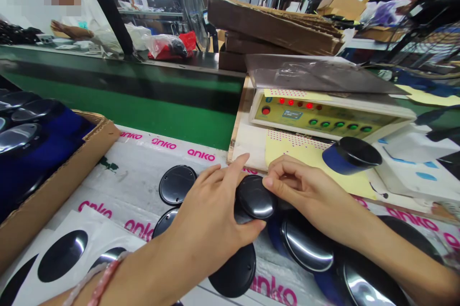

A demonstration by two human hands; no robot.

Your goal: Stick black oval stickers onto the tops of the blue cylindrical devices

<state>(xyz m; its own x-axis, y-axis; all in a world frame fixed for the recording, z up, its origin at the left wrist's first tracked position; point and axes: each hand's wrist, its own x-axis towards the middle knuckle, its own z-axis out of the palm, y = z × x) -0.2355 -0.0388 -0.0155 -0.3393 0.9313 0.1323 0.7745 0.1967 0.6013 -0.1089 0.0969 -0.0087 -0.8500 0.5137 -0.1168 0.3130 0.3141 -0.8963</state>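
Note:
My left hand (212, 205) curves around the near and left side of a round black piece (257, 196) with a glossy top, thumb below it and fingers beyond it. My right hand (305, 186) pinches at the upper right edge of that same piece; its other fingers are curled in. Matte black discs with small holes lie around my left hand, one at the upper left (177, 185) and one below (235, 270). Under my right forearm stand blue cylinders with glossy black tops (309, 241). White sheets with glossy black ovals (62, 255) lie at the lower left.
A cardboard box (57, 176) of blue cylinders stands at the left. Beyond my right hand are a control box (330, 116) with lit red and green buttons and a lone blue cylinder (350, 155). A green conveyor (179, 109) runs behind. Across it, a person's hand (72, 31) shows.

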